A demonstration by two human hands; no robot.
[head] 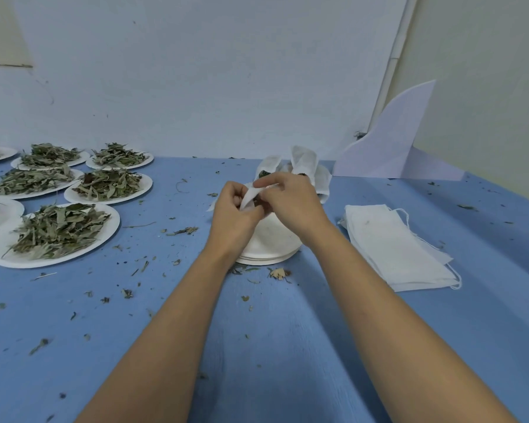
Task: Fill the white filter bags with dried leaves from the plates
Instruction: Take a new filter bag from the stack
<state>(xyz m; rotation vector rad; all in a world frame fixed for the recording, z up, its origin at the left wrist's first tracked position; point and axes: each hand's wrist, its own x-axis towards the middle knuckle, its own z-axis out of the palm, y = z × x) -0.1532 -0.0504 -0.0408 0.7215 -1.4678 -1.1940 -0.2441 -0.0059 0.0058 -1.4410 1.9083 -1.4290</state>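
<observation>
My left hand and my right hand meet above a stack of white paper plates at the table's middle. Both pinch the mouth of a white filter bag between thumbs and fingers; dark leaf bits show inside it. Behind my hands, several filled filter bags stand bunched together. A flat pile of unfilled white filter bags with drawstrings lies to the right. Plates heaped with dried green leaves cover the left side, the nearest one at the front left.
Leaf crumbs are scattered over the blue tablecloth. More leaf plates run back toward the wall. A white curved board leans at the back right corner. The pale wall stands close behind the table.
</observation>
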